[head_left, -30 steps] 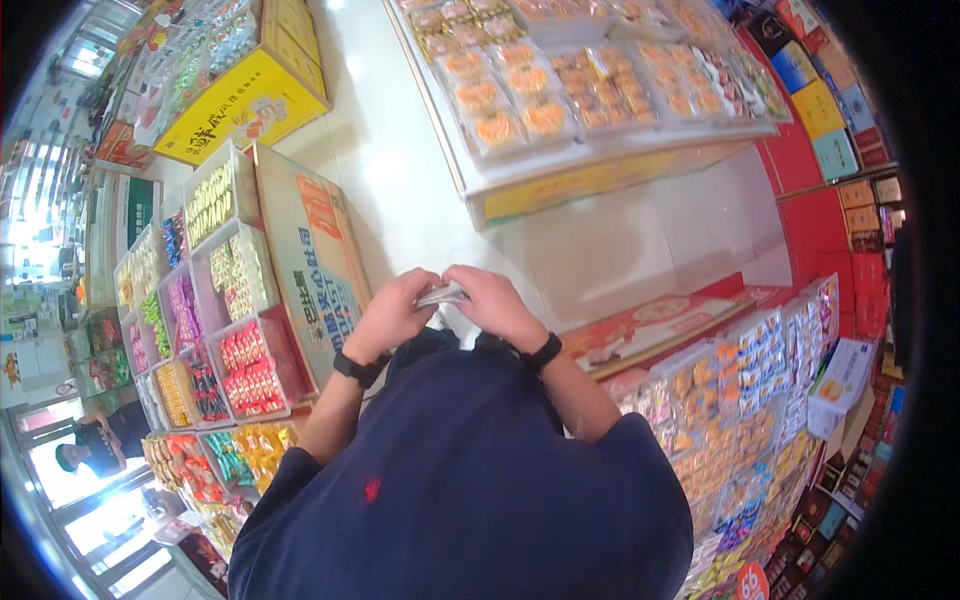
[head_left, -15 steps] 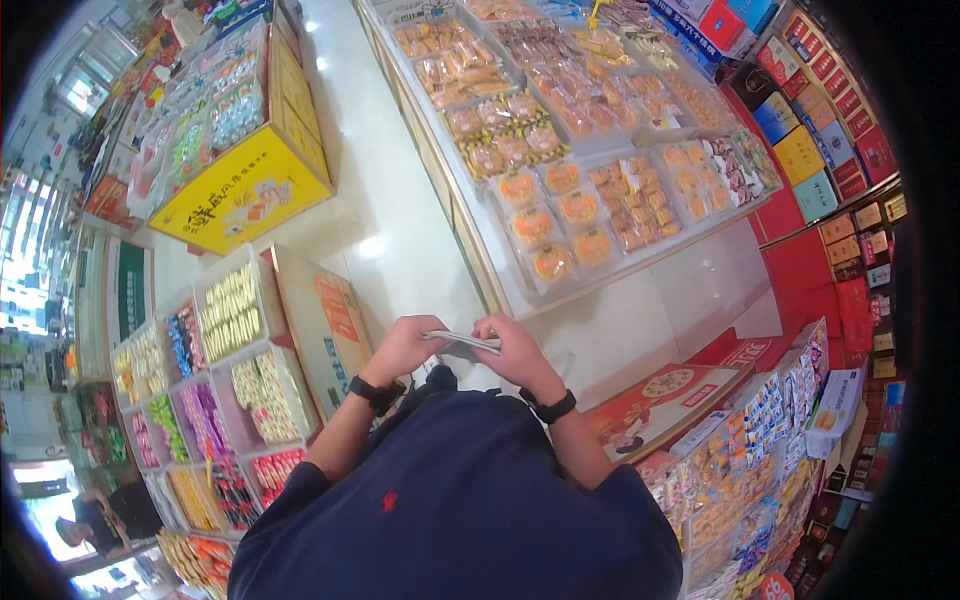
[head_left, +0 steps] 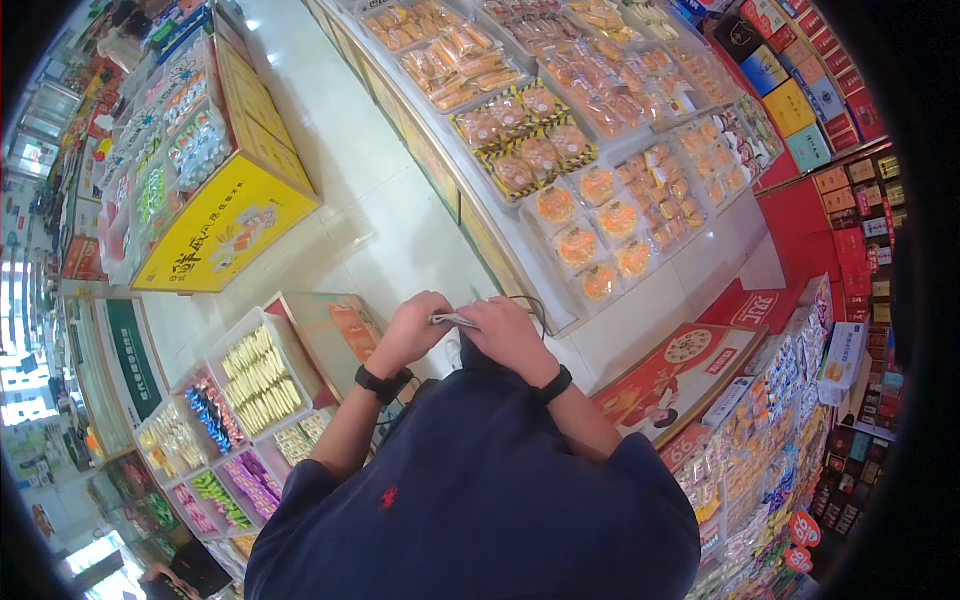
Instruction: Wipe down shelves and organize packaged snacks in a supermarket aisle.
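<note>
In front of my body my two hands are close together, gripping a thin, folded grey-white cloth [head_left: 456, 320]. My left hand [head_left: 412, 328] pinches its left end, fingers closed. My right hand [head_left: 506, 336] is closed over its right end, and its fingers hide much of that side. Both wrists wear black bands. Beyond my right hand a thin dark cord [head_left: 538, 304] curves. The cloth is held up in the air, away from the display counter [head_left: 560, 318], which bears several packs of round pastries [head_left: 597, 282].
Left of me stands a divided candy bin [head_left: 262, 372] with wrapped sweets. A yellow display box [head_left: 225, 235] is farther left, across a pale tiled aisle [head_left: 365, 215]. At my right are a red printed board [head_left: 680, 375] and racks of snack packets [head_left: 745, 450]. Boxed goods [head_left: 790, 110] line the far right.
My view has turned, so the counter and bins sit differently. My hands have drawn closer together, and less of the cloth shows between them.
</note>
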Demonstrator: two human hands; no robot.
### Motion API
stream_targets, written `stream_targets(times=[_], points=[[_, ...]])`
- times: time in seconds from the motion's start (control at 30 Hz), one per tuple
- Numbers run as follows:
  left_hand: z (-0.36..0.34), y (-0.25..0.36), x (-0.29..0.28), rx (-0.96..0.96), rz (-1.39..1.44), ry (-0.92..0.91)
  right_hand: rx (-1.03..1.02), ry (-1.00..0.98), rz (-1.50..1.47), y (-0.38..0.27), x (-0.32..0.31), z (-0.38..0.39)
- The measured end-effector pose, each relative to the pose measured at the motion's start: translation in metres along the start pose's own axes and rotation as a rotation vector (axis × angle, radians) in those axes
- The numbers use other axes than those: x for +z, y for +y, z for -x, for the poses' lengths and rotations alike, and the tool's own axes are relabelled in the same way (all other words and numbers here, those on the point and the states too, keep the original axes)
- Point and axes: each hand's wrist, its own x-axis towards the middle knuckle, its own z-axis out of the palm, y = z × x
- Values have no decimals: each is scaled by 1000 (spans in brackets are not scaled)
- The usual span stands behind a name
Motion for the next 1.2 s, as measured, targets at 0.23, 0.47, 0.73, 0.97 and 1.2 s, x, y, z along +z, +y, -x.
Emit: stream_targets(times=[0.23, 0.47, 0.73, 0.97, 1.2], points=[[-76, -69, -49, -187, 271, -82, 83, -65, -144, 32, 1, -106], [-158, -153, -105, -390, 280, -109, 171, 26, -474, 67, -33, -233], [-263, -182, -150, -515, 66, -343, 527, 360, -415, 158, -33, -291], [-348, -188, -143, -345, -28, -361, 950, 453, -47, 209, -41, -291], [-427, -156, -96, -296, 433, -440, 880, 773, 553, 250, -108, -352]])
